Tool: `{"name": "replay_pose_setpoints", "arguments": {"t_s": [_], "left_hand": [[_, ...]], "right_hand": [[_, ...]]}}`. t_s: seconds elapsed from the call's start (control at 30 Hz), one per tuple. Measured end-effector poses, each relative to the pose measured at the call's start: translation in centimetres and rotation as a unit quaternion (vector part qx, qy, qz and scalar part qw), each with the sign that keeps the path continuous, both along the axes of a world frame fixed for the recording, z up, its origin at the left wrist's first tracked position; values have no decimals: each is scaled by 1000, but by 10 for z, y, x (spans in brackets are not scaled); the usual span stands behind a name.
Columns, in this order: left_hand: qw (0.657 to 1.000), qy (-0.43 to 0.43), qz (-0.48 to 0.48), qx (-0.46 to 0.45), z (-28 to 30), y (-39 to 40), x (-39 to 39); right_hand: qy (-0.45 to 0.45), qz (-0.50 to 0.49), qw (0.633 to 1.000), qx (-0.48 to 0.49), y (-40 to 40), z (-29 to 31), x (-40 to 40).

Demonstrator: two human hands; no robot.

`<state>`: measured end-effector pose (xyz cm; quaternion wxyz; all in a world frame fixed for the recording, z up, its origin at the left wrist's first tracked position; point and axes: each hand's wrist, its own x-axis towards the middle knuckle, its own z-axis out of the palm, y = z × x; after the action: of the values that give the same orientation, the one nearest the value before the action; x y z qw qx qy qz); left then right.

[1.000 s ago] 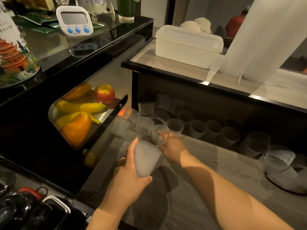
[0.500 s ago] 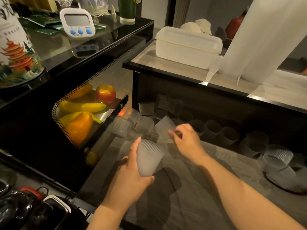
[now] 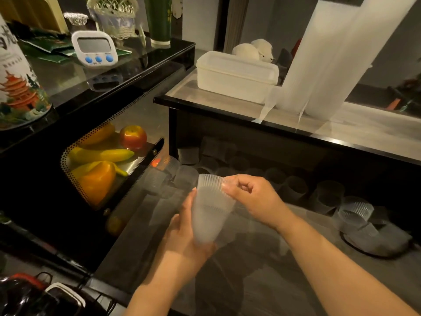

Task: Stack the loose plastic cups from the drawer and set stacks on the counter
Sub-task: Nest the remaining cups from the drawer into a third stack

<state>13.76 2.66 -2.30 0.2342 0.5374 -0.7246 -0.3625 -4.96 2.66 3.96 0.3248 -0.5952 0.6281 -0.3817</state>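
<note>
1. Held mouth-up just below the middle of the frame, the ribbed cup stack [image 3: 210,213] sits in the left hand [image 3: 182,245]; that hand's fingers are curled round the lower part from behind and the thumb lies up the stack's left side.
2. At the stack's upper right rim the right hand [image 3: 252,199] pinches the edge, fingertips [image 3: 226,187] bunched together on the plastic and the other fingers curled in; whether the pinched rim belongs to a separate cup or to the top of the stack cannot be told.
3. Behind both hands, across the middle of the frame, loose cups [image 3: 293,188] stand in a dim row inside the open drawer [image 3: 250,281]; more tumbled cups [image 3: 357,217] lie at the right edge.
4. Above the drawer, in the upper right, the counter [image 3: 364,131] carries two tall cup stacks [image 3: 330,58] leaning side by side, with a lidded white container [image 3: 237,76] just left of them.
5. At mid-left a perforated tray holds an orange pepper [image 3: 98,181], bananas [image 3: 102,155] and an apple [image 3: 133,137]; a white timer [image 3: 94,50] stands upper left.
</note>
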Motion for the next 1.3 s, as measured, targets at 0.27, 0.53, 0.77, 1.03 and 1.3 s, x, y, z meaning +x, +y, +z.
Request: {"name": "replay_pose_setpoints", "arguments": {"t_s": [0.27, 0.53, 0.77, 1.03, 1.3], "left_hand": [[1000, 0, 5, 24, 9, -2, 2], [999, 4, -16, 45, 5, -6, 7], [998, 15, -22, 48, 4, -10, 2], [998, -1, -39, 53, 6, -10, 5], [997, -9, -51, 56, 16, -4, 1]], "right_hand": [[152, 92, 984, -15, 11, -14, 13], [33, 24, 999, 27, -23, -36, -4], [232, -54, 953, 185, -89, -86, -27], [330, -42, 913, 237, -110, -125, -27], [169, -177, 969, 30, -56, -68, -27]]}}
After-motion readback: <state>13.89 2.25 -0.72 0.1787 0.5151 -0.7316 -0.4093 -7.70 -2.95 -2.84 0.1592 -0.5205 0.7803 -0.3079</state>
